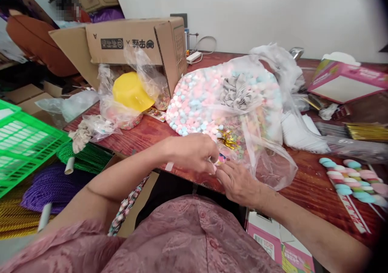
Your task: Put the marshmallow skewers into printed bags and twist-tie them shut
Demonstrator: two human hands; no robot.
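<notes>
My left hand and my right hand meet at the front edge of the red wooden table. Together they pinch a small pink and white candy piece between their fingertips. Right behind the hands lies a big clear plastic bag full of pink, blue and white marshmallows. Gold twist ties sit just behind my fingers at the bag's open mouth.
Finished marshmallow skewers lie at the right. A cardboard box and a yellow bowl in a bag stand at the back left. A green crate and coloured rolls are left; a pink box is at the far right.
</notes>
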